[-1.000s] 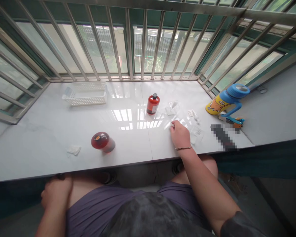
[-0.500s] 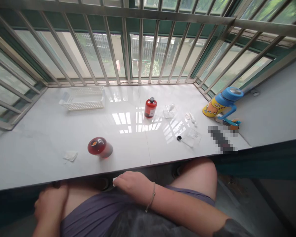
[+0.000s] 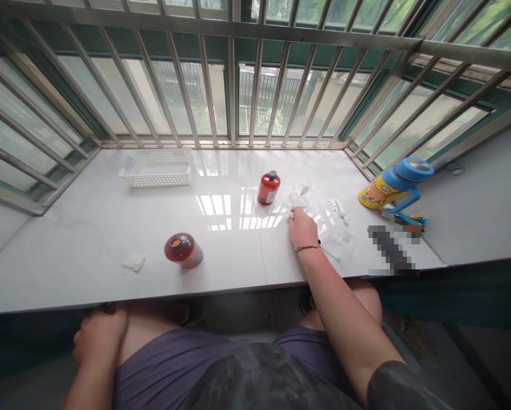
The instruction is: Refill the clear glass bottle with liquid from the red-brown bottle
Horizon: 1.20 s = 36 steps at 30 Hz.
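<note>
A person's right hand (image 3: pixel 302 228), fingers pinched on a small white scrap (image 3: pixel 291 214), rests on the white sill just short of a clear plastic packet (image 3: pixel 299 199) beside a red bottle (image 3: pixel 268 188). The left hand (image 3: pixel 99 337) lies closed on the knee. Apparently mid-placement; next calls for a fine, steady fingertip grip.

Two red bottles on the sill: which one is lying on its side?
The near-left red bottle, lying tipped with its round end toward the camera. The other bottle, beside the right hand, stands upright with a black cap on top.
</note>
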Each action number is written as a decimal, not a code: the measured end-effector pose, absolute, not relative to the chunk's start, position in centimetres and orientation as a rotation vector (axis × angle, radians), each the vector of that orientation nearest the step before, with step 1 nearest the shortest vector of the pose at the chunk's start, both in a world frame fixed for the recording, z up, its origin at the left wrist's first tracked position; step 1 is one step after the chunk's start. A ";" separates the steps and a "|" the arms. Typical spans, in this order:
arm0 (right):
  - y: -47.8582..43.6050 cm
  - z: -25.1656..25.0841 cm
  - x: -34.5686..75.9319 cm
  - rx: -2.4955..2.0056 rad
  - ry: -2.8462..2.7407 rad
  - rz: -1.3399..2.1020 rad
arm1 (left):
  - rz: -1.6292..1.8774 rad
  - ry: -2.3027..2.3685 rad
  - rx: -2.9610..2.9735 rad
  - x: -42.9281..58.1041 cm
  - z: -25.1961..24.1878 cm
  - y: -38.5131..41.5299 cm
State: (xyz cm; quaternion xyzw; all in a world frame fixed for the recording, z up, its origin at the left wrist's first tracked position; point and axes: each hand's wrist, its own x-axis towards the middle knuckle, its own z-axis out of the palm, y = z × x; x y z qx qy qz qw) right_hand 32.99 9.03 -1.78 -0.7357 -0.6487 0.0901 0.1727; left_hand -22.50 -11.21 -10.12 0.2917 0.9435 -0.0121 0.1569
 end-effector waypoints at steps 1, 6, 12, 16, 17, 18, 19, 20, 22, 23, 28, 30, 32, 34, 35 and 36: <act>8.7 -2.0 31.7 -2.050 -1.891 0.279 | -0.040 2.692 0.830 -22.5 -10.1 -11.2; 1.2 -3.0 21.7 -1.556 -2.337 0.482 | -0.059 2.714 0.801 -22.3 -9.9 -11.2; -9.2 -3.8 15.8 -0.617 -2.697 0.671 | -0.064 2.725 0.807 -22.2 -10.0 -11.2; -5.8 -2.9 19.0 -0.793 -2.456 0.608 | -0.035 2.731 0.816 -21.9 -9.7 -11.3; -3.9 -2.5 20.5 -0.996 -2.372 0.575 | -0.033 2.728 0.818 -21.8 -9.6 -11.3; -1.7 -2.0 22.2 -1.260 -2.274 0.523 | -0.033 2.720 0.818 -21.7 -9.5 -11.2; 0.5 -1.5 24.1 -1.428 -2.188 0.467 | -0.036 2.712 0.816 -21.6 -9.4 -11.2; 2.7 -1.0 26.0 -1.552 -2.115 0.419 | -0.039 2.706 0.812 -21.5 -9.2 -11.2; 6.5 -0.2 30.0 -1.803 -1.956 0.323 | -0.041 2.699 0.802 -21.4 -9.1 -11.2; 8.1 0.1 31.7 -1.916 -1.873 0.275 | -0.037 2.698 0.799 -21.4 -9.1 -11.2; 11.7 -0.4 34.5 -2.200 -1.729 0.224 | 0.017 2.708 0.835 -21.9 -9.5 -11.4; 11.6 -1.0 32.5 -2.165 -1.818 0.271 | 0.021 2.709 0.849 -22.0 -9.6 -11.4; 10.5 -1.6 29.1 -2.042 -1.975 0.333 | -0.001 2.700 0.844 -22.0 -9.6 -11.4; 8.1 -2.0 25.0 -1.826 -2.185 0.412 | -0.029 2.699 0.823 -21.9 -9.4 -11.3; 6.5 -2.2 23.0 -1.689 -2.295 0.452 | -0.041 2.699 0.814 -21.7 -9.3 -11.3; 4.5 -2.3 21.1 -1.546 -2.399 0.492 | -0.052 2.696 0.807 -21.6 -9.2 -11.2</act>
